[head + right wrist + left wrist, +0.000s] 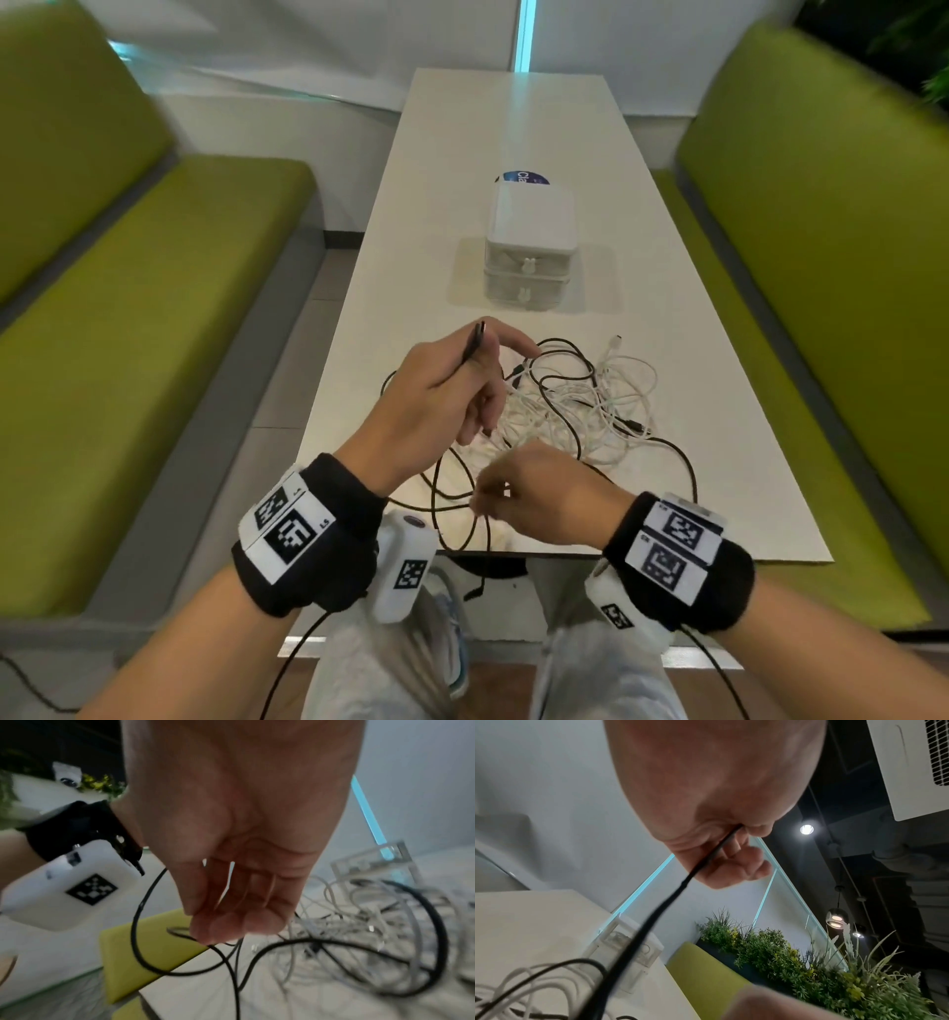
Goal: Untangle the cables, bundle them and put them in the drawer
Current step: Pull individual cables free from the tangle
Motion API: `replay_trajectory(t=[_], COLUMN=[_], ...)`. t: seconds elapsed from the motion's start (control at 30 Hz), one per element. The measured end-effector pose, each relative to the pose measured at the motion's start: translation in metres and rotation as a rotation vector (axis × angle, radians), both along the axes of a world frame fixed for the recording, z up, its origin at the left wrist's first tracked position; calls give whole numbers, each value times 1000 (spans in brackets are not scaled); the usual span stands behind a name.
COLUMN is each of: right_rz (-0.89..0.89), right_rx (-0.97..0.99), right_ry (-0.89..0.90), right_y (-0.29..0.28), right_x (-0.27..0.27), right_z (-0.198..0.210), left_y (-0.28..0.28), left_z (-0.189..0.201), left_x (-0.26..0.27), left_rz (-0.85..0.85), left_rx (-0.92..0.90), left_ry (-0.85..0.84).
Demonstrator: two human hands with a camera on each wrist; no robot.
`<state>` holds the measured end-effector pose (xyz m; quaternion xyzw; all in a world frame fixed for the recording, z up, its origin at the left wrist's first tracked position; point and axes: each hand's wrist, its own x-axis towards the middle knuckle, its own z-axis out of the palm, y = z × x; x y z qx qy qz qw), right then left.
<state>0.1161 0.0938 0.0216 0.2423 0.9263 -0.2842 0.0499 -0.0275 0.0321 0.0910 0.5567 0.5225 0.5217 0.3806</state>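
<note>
A tangle of white cables point(611, 411) and black cable point(565, 354) lies on the near half of the white table point(513, 128). My left hand point(470, 362) is raised over the tangle's left side and pinches one end of the black cable point(706, 866), its plug point(478, 336) sticking up past the fingers. My right hand point(485, 501), near the table's front edge, pinches a lower stretch of the black cable point(185, 971) between bunched fingertips point(208, 935). A small white two-drawer unit point(529, 246) stands behind the tangle, both drawers closed.
Green bench seats point(154, 308) flank the table on both sides. A round blue label point(524, 177) lies behind the drawer unit. One loop of black cable point(477, 580) hangs over the table's front edge above my knees. Potted plants point(808, 963) stand beyond the right bench.
</note>
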Motion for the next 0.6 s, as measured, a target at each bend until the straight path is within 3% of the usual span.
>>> replay_trajectory(t=[0.1,0.27,0.4,0.47,0.53,0.6], right_rz=[40,143,80,60,115,216], right_rx=[-90,127,134,-3,-246,-287], right_ry=[28,-222,41,154,-11,-354], right_y=[-12,-26,-27,-21,-16,-16], right_x=[2,-32,-29,-8,16,36], right_z=[-6,-21,-23,-18,-13,-15], left_y=[-3,-8,-12,-12,-11,-10], left_z=[-1,-3,-2,-3,-2,-1], left_x=[-6,-6,-15,-19,-20,-18], left_rz=[30,30,69,93,107,107], left_rx=[1,-14,-2,-2,0,1], left_ry=[-23,-14,-14,-13,-1,4])
